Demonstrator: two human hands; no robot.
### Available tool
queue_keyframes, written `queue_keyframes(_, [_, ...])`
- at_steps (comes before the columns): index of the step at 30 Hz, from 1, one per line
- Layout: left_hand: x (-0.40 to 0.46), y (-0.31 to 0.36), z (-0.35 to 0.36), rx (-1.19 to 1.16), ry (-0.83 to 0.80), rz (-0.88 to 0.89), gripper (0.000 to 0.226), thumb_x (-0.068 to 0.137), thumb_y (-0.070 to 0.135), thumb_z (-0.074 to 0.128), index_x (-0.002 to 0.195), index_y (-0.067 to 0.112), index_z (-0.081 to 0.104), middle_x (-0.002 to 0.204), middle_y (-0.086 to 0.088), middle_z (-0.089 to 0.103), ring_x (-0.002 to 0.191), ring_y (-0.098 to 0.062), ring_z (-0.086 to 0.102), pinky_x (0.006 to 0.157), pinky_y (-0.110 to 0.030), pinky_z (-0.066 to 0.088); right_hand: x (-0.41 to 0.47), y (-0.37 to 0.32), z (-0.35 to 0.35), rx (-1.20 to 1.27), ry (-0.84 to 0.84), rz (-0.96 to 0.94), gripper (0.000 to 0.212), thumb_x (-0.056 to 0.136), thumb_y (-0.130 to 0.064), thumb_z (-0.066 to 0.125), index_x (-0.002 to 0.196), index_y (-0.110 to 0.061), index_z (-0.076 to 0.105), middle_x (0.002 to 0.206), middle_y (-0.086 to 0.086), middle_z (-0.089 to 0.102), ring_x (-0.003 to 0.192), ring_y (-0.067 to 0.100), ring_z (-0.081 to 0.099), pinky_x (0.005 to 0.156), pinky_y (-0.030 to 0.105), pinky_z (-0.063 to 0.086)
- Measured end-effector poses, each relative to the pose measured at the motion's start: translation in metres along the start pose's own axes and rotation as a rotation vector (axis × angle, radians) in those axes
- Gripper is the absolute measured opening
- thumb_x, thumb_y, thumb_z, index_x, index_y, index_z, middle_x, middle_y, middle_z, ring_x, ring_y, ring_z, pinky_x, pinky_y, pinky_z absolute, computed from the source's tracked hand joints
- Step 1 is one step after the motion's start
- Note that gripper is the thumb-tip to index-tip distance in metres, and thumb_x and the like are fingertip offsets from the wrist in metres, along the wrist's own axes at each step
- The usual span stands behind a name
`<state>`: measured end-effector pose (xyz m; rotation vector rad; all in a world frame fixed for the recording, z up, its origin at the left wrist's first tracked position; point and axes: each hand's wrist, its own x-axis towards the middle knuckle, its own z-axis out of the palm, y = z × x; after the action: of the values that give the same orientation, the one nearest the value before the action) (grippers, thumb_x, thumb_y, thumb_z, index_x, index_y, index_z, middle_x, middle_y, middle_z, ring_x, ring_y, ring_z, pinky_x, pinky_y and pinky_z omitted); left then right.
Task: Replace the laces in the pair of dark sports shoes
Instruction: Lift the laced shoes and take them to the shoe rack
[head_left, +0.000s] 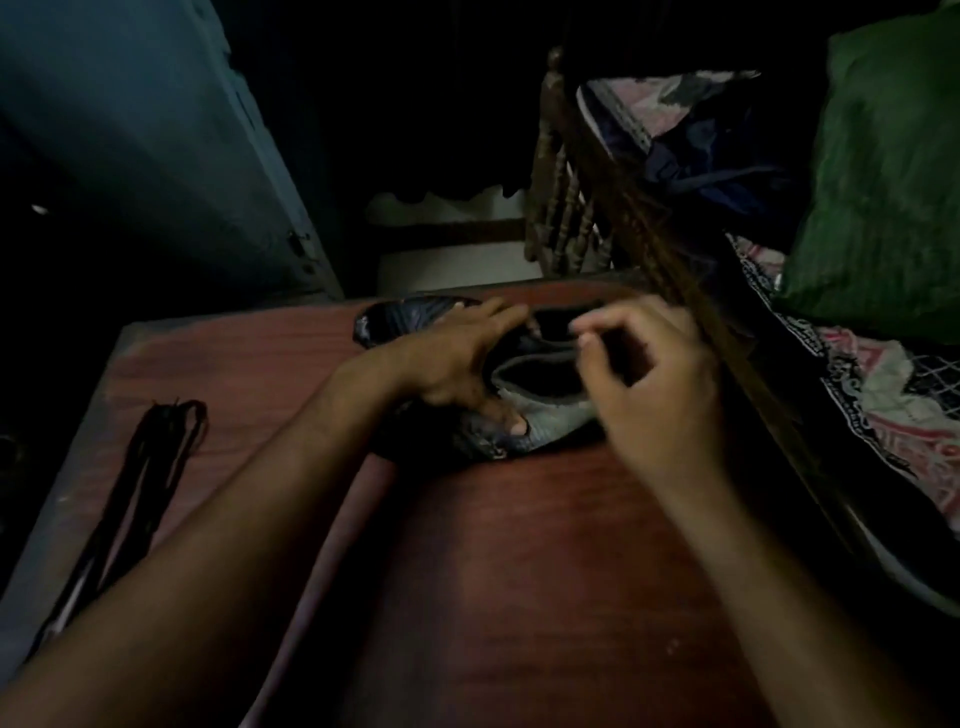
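Two dark shoes (524, 415) lying at the centre of the frame on the reddish wooden worktop (519, 571), one behind the other; nearer shoe showing its grey collar and open mouth, farther shoe (410, 314) poking its toe out toward upper left of centre. No lace visible in the eyelets of either shoe, though light too dim and hands too much in the way to be sure.

Left hand (452, 364) spread flat over the shoes, fingers straight, thumb pressed on the side of the nearer shoe, steadying rather than gripping. Right hand (649, 384) hovering just above the shoe mouth, right of centre; grip nearly closed, thumb and forefinger drawn together as if pinching something thin, other fingers curled. Whether a lace end sits between those fingertips: cannot tell, nothing clearly seen there.

Bundle of dark laces (150, 467) lying at the lower left of the frame, near the worktop's left edge, well apart from shoes and hands, untouched. Old or new pair: not readable from here.

Judged progress: early. Threading apparently not begun on either shoe; fetching the bundle, lacing both shoes and tying off all seemingly left.

Bed with patterned cover (883, 395) and green pillow (883, 171) along the right edge.
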<state>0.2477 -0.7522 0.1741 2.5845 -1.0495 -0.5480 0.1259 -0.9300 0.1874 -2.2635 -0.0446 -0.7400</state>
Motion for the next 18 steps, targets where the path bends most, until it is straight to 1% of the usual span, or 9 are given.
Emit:
queue_keyframes(2, [0.008,0.001,-0.009,0.005,-0.111,0.112,0.091,0.064,0.054,0.091,0.137,0.041,0.039,0.147,0.009,0.036,0.146,-0.015,0.029,0.127,-0.053,0.004,0.030,0.026,-0.010,-0.189,-0.091,0.048,0.033,0.088,-0.036,0.060,0.117,-0.023,0.064,0.123,-0.003,0.058,0.117,0.019,0.049,0.100,0.037,0.042])
queue_keyframes(4, [0.014,0.008,-0.012,0.050,-0.241,0.165,0.097,0.065,0.044,0.092,0.144,0.043,0.037,0.163,0.011,0.024,0.155,-0.013,0.010,0.124,-0.056,-0.009,0.044,0.042,-0.011,-0.124,-0.412,0.286,0.048,0.088,-0.045,0.065,0.133,-0.032,0.054,0.140,-0.005,0.051,0.130,0.017,0.045,0.108,0.038,0.040])
queue_keyframes(6, [0.007,0.024,-0.015,0.138,-0.292,0.145,0.113,0.070,0.034,0.091,0.159,0.038,0.022,0.171,0.010,0.006,0.157,-0.014,-0.007,0.119,-0.049,-0.015,0.039,0.042,-0.012,0.113,-0.646,0.572,0.048,0.089,-0.045,0.069,0.134,-0.035,0.054,0.134,-0.008,0.057,0.127,0.013,0.053,0.106,0.036,0.044])
queue_keyframes(8, [-0.018,0.040,-0.011,0.117,-0.153,0.049,0.106,0.076,0.028,0.082,0.161,0.038,0.018,0.172,0.004,0.003,0.158,-0.019,-0.009,0.122,-0.052,-0.009,0.027,0.034,-0.019,0.171,-0.697,0.665,0.046,0.092,-0.037,0.070,0.134,-0.032,0.053,0.123,-0.011,0.062,0.118,0.011,0.058,0.099,0.031,0.047])
queue_keyframes(10, [-0.053,0.058,0.012,-0.154,0.132,-0.172,0.097,0.074,0.024,0.067,0.160,0.035,0.023,0.170,-0.003,0.012,0.158,-0.027,0.003,0.125,-0.055,0.007,0.014,0.022,-0.029,0.154,-0.725,0.725,0.050,0.093,-0.027,0.070,0.137,-0.031,0.047,0.118,-0.012,0.057,0.112,0.010,0.056,0.091,0.028,0.044])
queue_keyframes(12, [-0.087,0.083,0.040,-0.656,0.496,-0.508,0.083,0.074,0.020,0.058,0.154,0.025,0.037,0.160,-0.010,0.034,0.150,-0.029,0.030,0.124,-0.050,0.027,0.003,0.007,-0.040,0.138,-0.752,0.824,0.051,0.093,-0.020,0.069,0.137,-0.029,0.044,0.116,-0.009,0.054,0.109,0.014,0.055,0.089,0.027,0.042])
queue_keyframes(13, [-0.098,0.100,0.047,-0.960,0.611,-0.669,0.069,0.078,0.016,0.058,0.146,0.024,0.044,0.153,-0.011,0.045,0.142,-0.026,0.043,0.121,-0.049,0.035,-0.002,-0.001,-0.044,0.150,-0.773,0.863,0.052,0.093,-0.015,0.069,0.137,-0.027,0.043,0.117,-0.007,0.054,0.109,0.015,0.055,0.089,0.028,0.043])
queue_keyframes(15, [-0.107,0.117,0.070,-1.325,0.664,-0.887,0.058,0.081,0.020,0.065,0.135,0.032,0.048,0.142,-0.006,0.057,0.130,-0.023,0.055,0.114,-0.052,0.043,-0.019,-0.015,-0.045,0.141,-0.810,0.902,0.058,0.090,-0.009,0.068,0.138,-0.025,0.041,0.122,-0.002,0.058,0.107,0.016,0.059,0.091,0.031,0.048])
queue_keyframes(18, [-0.114,0.133,0.050,-1.406,0.649,-0.909,0.063,0.074,0.020,0.075,0.129,0.038,0.049,0.129,0.000,0.065,0.118,-0.022,0.065,0.104,-0.056,0.052,-0.025,-0.039,-0.052,0.152,-0.784,0.964,0.063,0.085,-0.011,0.071,0.137,-0.028,0.040,0.120,0.003,0.065,0.105,0.019,0.064,0.089,0.029,0.051])
